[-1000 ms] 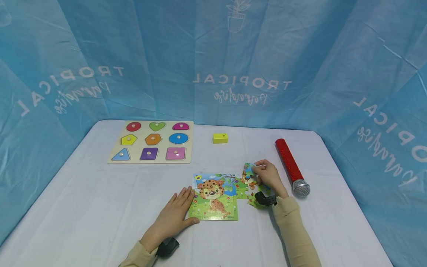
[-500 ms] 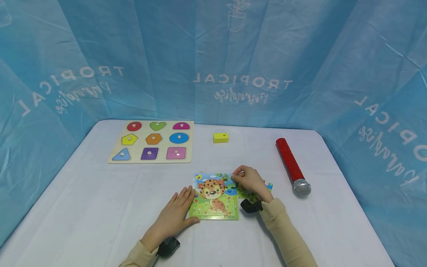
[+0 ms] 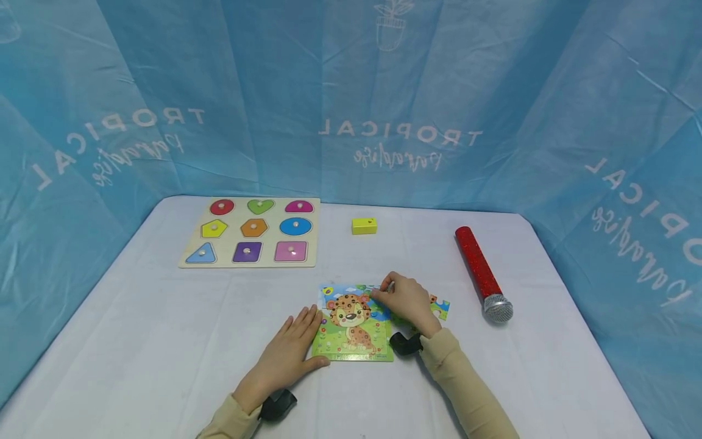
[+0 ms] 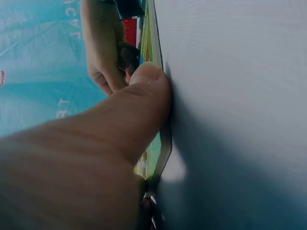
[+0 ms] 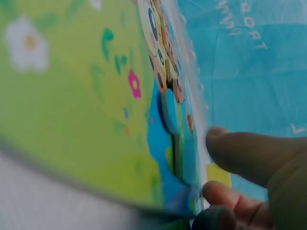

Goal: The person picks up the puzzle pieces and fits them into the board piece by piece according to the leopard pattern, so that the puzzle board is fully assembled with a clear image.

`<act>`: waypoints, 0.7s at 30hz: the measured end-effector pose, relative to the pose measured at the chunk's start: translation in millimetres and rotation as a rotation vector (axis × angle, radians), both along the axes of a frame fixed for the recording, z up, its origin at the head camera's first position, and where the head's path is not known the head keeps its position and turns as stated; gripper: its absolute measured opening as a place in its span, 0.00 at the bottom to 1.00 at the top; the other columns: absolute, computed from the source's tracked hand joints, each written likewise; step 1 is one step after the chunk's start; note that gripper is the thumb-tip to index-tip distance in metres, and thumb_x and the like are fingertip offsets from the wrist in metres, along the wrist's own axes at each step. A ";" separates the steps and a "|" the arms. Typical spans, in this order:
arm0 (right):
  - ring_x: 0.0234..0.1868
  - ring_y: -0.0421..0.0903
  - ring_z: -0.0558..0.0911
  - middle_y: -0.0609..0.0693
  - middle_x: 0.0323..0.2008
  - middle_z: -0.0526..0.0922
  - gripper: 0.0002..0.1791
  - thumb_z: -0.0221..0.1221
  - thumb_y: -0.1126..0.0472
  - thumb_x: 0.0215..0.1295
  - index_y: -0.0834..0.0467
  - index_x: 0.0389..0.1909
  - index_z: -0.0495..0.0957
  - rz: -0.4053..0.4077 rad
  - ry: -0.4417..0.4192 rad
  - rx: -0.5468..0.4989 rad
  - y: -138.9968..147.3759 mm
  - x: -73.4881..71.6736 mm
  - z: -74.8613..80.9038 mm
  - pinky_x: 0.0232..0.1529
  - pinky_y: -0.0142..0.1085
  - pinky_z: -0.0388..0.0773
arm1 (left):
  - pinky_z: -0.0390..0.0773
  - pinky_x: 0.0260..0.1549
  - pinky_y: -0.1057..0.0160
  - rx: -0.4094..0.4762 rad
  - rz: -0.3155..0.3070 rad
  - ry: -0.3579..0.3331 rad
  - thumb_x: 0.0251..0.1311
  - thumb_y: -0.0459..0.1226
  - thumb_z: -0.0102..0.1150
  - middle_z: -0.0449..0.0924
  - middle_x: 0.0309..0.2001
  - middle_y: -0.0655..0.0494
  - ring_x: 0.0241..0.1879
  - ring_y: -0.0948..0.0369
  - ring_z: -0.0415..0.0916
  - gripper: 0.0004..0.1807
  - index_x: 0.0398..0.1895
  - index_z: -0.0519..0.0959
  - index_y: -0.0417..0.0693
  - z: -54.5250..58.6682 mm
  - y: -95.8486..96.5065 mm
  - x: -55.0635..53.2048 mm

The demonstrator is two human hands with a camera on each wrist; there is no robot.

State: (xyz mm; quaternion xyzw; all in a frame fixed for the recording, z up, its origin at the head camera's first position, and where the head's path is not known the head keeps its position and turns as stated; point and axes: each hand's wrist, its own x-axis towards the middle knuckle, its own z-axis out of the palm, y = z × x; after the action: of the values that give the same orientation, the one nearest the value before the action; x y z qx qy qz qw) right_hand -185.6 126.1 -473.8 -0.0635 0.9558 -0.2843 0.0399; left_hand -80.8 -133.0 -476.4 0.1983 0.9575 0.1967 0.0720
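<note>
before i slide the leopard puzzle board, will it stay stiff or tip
The leopard puzzle board will probably stay stiff: its edge looks slab-like in the left wrist view. Lying flat, it seems unlikely to tip. A raised blue piece might shift, though.

shape board (image 3: 273, 235): far left | yellow block (image 3: 364, 226): far middle | red microphone (image 3: 481, 270): right | blue curtain (image 3: 351, 79): behind

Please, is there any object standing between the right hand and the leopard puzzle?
Nothing visible: the right hand is at the upper right of the leopard puzzle; the yellow block lies farther back.
</note>
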 end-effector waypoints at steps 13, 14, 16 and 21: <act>0.20 0.41 0.71 0.47 0.22 0.78 0.11 0.63 0.48 0.63 0.52 0.34 0.79 0.033 0.001 -0.117 13.8 -9.7 0.1 0.20 0.31 0.65 | 0.51 0.73 0.41 -0.002 0.005 0.007 0.58 0.56 0.60 0.51 0.76 0.41 0.76 0.45 0.47 0.48 0.73 0.56 0.37 -1.0 -1.2 0.6; 0.22 0.42 0.72 0.48 0.24 0.79 0.10 0.62 0.50 0.64 0.53 0.36 0.80 0.022 0.006 -0.153 19.1 -10.6 0.6 0.22 0.32 0.66 | 0.51 0.73 0.41 0.001 0.004 0.005 0.58 0.56 0.61 0.51 0.76 0.41 0.76 0.44 0.47 0.48 0.73 0.56 0.36 -0.8 -1.1 0.8; 0.27 0.43 0.75 0.50 0.30 0.82 0.09 0.61 0.54 0.65 0.55 0.40 0.81 0.017 0.024 -0.206 30.6 -11.2 0.7 0.27 0.33 0.71 | 0.51 0.73 0.41 0.008 0.002 -0.002 0.58 0.56 0.61 0.51 0.76 0.41 0.76 0.44 0.47 0.48 0.73 0.56 0.36 -0.2 -0.8 1.0; 0.47 0.49 0.79 0.53 0.49 0.82 0.16 0.63 0.60 0.63 0.56 0.52 0.79 0.111 -0.010 -0.216 58.3 -8.7 -1.2 0.50 0.45 0.79 | 0.50 0.73 0.41 0.002 0.000 -0.001 0.59 0.56 0.60 0.50 0.76 0.41 0.76 0.44 0.46 0.48 0.74 0.56 0.37 1.0 0.6 -2.2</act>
State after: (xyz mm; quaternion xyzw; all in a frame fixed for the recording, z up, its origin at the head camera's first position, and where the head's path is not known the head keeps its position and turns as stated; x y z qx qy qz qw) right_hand -194.3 184.3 -475.1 -0.1188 0.9143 -0.3835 0.0532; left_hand -83.0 -132.4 -475.4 0.1981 0.9573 0.1976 0.0722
